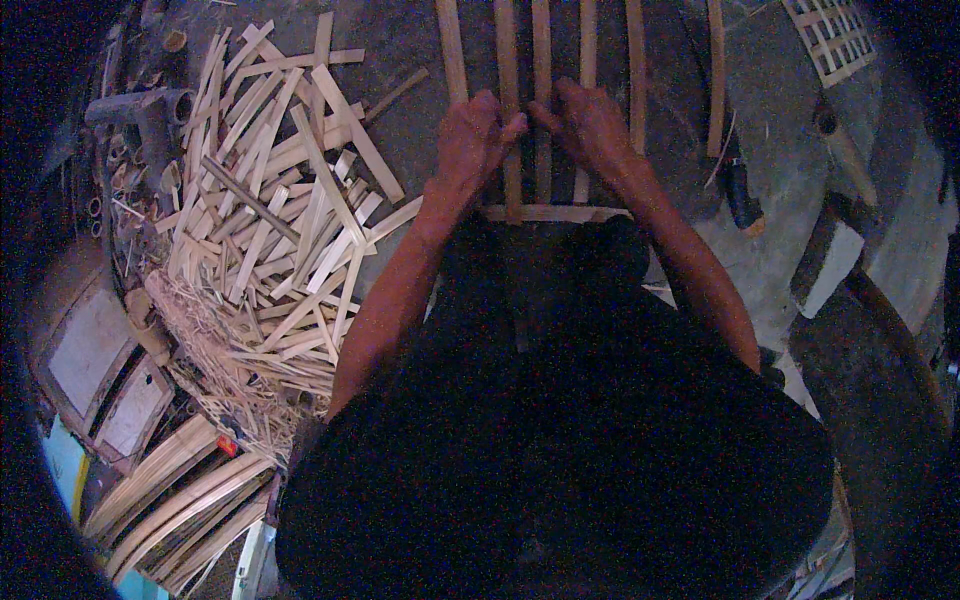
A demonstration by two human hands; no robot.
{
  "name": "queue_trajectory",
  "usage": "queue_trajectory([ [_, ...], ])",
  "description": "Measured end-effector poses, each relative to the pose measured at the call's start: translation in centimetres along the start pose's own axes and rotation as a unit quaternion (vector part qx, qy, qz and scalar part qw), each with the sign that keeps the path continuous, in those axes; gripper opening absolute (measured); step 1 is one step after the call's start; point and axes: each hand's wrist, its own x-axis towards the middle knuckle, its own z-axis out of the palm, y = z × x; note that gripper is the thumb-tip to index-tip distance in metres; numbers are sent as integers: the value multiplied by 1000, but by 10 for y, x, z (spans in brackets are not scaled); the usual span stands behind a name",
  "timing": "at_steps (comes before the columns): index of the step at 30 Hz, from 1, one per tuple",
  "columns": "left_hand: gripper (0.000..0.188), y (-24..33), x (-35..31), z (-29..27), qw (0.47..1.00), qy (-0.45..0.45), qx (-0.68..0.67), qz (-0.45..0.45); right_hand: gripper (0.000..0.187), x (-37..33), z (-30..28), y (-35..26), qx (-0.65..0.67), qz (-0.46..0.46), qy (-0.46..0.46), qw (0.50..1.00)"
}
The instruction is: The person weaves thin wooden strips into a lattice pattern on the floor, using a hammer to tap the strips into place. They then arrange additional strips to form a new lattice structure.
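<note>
While the left hand [468, 142] and right hand [594, 132] sit side by side just beyond the crosswise strip [575, 214], fingers curl at the long wooden strips [542, 60]; cannot tell whether either hand pinches one. Long strips: spaced in a row, running away beyond the crosswise strip, at least one reaching it. Left of it: heap of loose slats [265, 215]. Right: dark elongated object [739, 192]. Beyond, far right: woven lattice [832, 40].

Six narrow wooden slats [541, 60] lie roughly parallel, gaps between; one pale crosspiece [590, 214] sits crosswise at middle slats' near ends.
</note>
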Motion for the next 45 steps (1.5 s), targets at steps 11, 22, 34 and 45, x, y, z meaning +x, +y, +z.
queue_trajectory([
  [11,37,-10,3,13,1000,-4,2,17,45,3,3,4,-63,10,-24,998],
  [22,45,5,-9,-4,998,21,49,-30,43,1,1,5,-9,-24,-7,1000],
  [34,58,26,-62,2,981,75,96,149,48,3,5,3,-15,23,-23,999],
  [45,46,9,-107,25,971,-27,120,205,51,-1,7,-4,-50,11,6,999],
])
